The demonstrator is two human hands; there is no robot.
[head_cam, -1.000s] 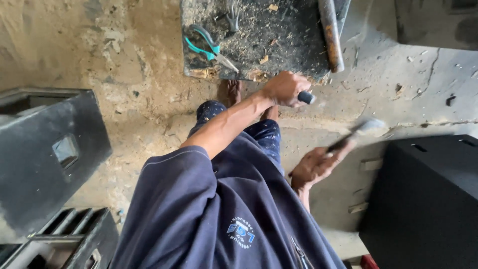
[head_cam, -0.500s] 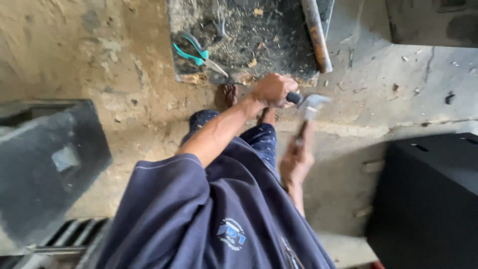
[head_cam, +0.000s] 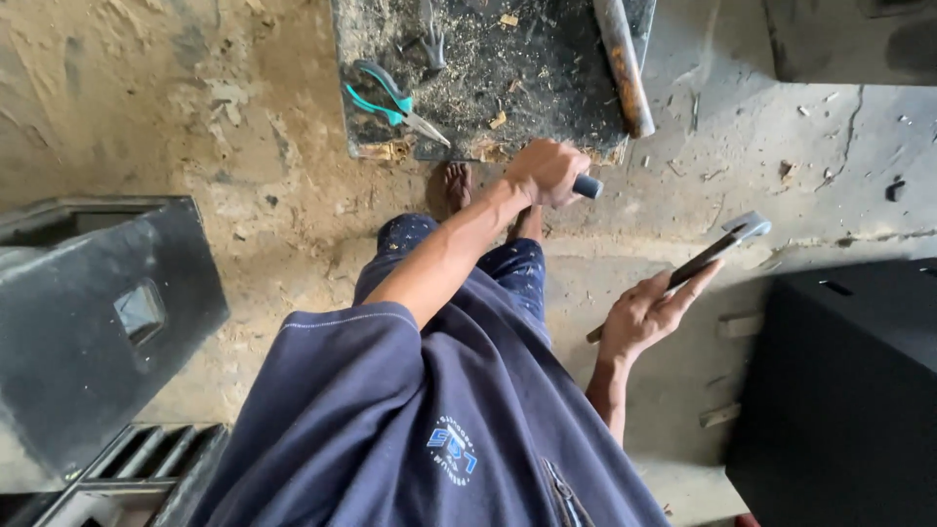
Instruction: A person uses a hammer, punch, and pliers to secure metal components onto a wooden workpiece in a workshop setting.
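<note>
Our left hand (head_cam: 547,171), upper centre, fingers clamped on a dark tool handle (head_cam: 587,185) at the bench (head_cam: 547,88) edge. Our right hand (head_cam: 646,317), fingers wrapped round a hammer (head_cam: 717,249), over open concrete floor (head_cam: 254,234) right of centre.

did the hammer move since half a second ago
Yes. The hammer in the right hand has swung right, away from the left hand toward the black box.
</note>
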